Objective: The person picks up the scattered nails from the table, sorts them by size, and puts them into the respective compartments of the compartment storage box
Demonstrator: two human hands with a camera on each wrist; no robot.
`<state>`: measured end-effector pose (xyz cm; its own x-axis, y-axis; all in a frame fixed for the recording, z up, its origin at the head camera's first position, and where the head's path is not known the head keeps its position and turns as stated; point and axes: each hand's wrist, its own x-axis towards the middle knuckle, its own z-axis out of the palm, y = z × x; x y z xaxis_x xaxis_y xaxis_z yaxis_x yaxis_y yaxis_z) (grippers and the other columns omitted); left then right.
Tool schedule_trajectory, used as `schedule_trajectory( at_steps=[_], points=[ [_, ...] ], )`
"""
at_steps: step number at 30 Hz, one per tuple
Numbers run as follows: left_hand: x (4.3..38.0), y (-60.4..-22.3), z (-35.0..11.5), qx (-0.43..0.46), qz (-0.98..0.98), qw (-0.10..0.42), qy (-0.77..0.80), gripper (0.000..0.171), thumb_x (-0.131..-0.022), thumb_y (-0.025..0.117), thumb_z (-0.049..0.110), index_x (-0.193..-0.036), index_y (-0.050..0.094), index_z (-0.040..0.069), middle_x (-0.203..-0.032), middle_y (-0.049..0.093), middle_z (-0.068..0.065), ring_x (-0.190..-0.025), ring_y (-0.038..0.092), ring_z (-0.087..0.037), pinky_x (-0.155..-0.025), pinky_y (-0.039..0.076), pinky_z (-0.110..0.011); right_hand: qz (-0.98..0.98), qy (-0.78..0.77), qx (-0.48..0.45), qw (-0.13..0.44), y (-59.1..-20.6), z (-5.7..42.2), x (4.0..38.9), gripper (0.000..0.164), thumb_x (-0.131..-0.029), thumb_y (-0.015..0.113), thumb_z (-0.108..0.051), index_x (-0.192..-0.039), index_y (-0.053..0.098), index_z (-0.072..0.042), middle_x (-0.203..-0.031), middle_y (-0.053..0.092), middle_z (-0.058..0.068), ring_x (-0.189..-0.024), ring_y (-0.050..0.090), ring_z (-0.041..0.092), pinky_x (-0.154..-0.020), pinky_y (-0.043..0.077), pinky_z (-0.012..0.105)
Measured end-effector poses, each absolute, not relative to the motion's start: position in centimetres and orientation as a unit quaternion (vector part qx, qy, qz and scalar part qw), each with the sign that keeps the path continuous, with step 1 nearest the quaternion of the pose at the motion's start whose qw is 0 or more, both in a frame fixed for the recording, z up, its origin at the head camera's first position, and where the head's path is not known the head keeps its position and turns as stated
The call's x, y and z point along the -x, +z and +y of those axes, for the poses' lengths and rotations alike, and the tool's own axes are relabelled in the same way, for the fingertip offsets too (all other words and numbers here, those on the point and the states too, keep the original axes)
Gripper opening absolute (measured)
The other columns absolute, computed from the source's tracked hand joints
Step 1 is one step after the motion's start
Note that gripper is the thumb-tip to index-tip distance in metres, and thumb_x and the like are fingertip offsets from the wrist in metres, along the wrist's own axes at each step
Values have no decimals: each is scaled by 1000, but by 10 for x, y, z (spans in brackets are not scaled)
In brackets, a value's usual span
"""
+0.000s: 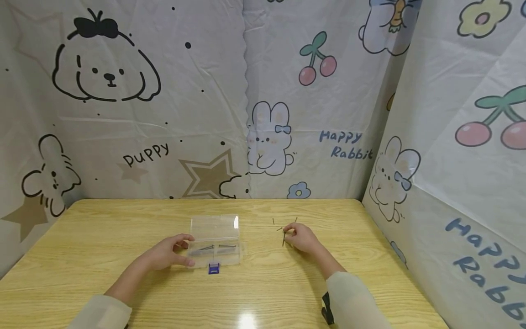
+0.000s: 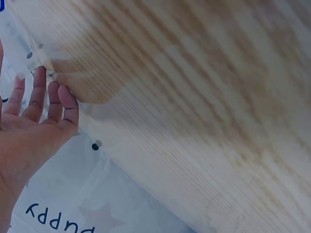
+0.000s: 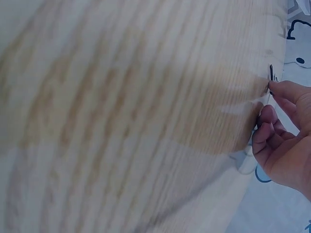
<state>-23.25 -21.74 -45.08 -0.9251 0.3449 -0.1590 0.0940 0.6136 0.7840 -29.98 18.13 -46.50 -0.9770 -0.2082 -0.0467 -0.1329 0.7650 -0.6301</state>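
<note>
A clear plastic box [image 1: 226, 261] with a blue latch [image 1: 213, 268] lies with its lid [image 1: 213, 227] folded back. Long thin dark nails [image 1: 227, 246] lie in its compartments. My left hand [image 1: 170, 252] holds the box at its left side, thumb by the front corner and fingertips near the hinge. To the right of the box, my right hand [image 1: 302, 237] pinches a thin dark nail [image 1: 283, 238] between thumb and fingers, its lower end pointing toward me. In the right wrist view this hand [image 3: 282, 131] has its other fingers curled in.
Several small dark nails [image 1: 273, 221] are scattered on the wooden table [image 1: 135, 224] just beyond my right hand. A printed cloth [image 1: 197, 114] hangs behind the table and along its right side.
</note>
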Motion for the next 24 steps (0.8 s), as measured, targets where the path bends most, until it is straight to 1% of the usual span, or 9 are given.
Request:
schedule_trajectory(
  at_steps=[5, 9, 13, 17, 21, 24],
  points=[
    [233, -451, -217, -125, 884, 149, 424, 72, -74, 79, 31, -131, 46, 3, -121, 52, -18, -110, 50, -31, -91, 42, -47, 943, -316, 86, 57, -463, 181, 299, 20, -88, 63, -16, -106, 66, -8, -77, 57, 3, -63, 47, 14, -57, 38, 26],
    [232, -451, -217, -127, 887, 148, 419, 72, -74, 79, 33, -131, 46, 3, -122, 52, -19, -110, 50, -32, -92, 42, -48, 943, -317, 84, 61, -462, 183, 298, 16, -87, 65, -16, -100, 65, -6, -73, 58, 4, -59, 50, 14, -55, 40, 26],
    [231, -450, -217, -133, 887, 148, 417, 72, -75, 78, 32, -131, 45, 2, -122, 52, -21, -110, 50, -34, -93, 41, -50, 943, -314, 90, 67, -463, 183, 298, 18, -87, 64, -15, -103, 65, -7, -70, 56, 3, -56, 47, 13, -53, 39, 26],
    [231, -451, -218, -137, 887, 148, 416, 72, -75, 78, 31, -131, 45, 1, -122, 52, -22, -110, 50, -34, -92, 41, -51, 945, -302, 109, 60, -464, 182, 298, 22, -86, 64, -12, -108, 66, -9, -75, 54, 3, -61, 45, 14, -56, 37, 26],
    [231, -451, -218, -132, 889, 145, 414, 72, -74, 79, 31, -131, 45, 2, -121, 53, -21, -110, 50, -34, -92, 42, -50, 948, -290, 116, 52, -462, 181, 298, 21, -85, 64, -10, -106, 67, -10, -79, 54, 4, -67, 45, 15, -59, 36, 27],
    [231, -450, -217, -128, 890, 145, 413, 72, -74, 79, 32, -131, 46, 2, -122, 53, -21, -110, 50, -34, -93, 42, -50, 950, -284, 116, 50, -461, 181, 299, 19, -85, 64, -10, -104, 68, -11, -81, 55, 3, -68, 46, 15, -60, 36, 27]
  ],
)
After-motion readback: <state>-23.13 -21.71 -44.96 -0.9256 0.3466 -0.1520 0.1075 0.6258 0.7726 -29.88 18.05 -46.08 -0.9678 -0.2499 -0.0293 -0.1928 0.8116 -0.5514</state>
